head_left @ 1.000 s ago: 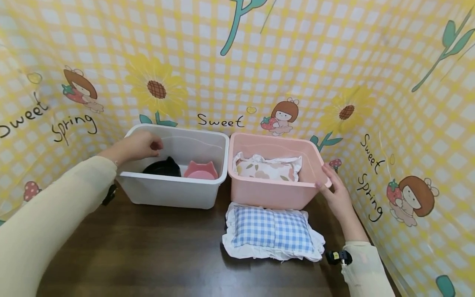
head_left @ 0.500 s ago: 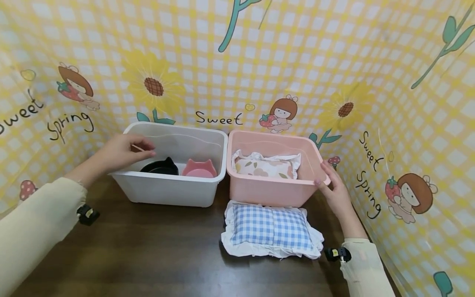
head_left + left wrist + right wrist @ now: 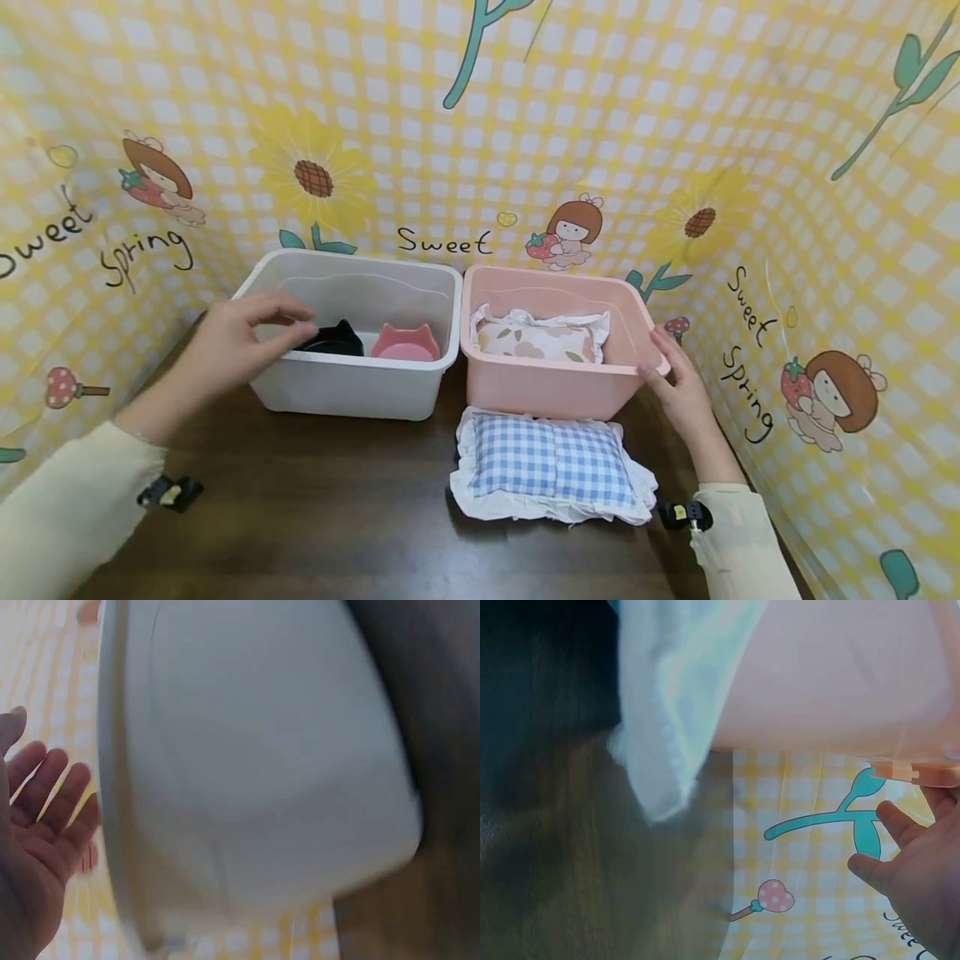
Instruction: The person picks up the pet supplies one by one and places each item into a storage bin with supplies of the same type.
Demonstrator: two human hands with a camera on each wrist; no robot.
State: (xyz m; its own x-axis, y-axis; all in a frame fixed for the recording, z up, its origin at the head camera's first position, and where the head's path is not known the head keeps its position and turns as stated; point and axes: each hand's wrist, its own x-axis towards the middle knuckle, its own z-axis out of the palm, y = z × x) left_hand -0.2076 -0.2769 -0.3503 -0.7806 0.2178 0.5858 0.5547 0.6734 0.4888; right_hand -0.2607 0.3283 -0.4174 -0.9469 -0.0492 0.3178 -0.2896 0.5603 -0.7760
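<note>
My left hand hovers over the left front corner of a white bin; its fingers are spread, and nothing shows between them. In the left wrist view, the left hand shows relaxed fingers beside the bin's rim. Inside the bin lie a black cat-eared bowl and a pink cat-eared bowl. My right hand holds the right front corner of a pink bin, thumb in front and fingers along the side rim. That bin contains a floral ruffled pillow.
A blue gingham pillow with a white ruffle lies on the dark wooden table in front of the pink bin. Yellow checked cloth surrounds the back and sides. The two bins stand side by side against it.
My left hand has drawn back from over the white bin's inside toward its left front corner, and the arm has come nearer. My right hand stays at the pink bin's corner.
</note>
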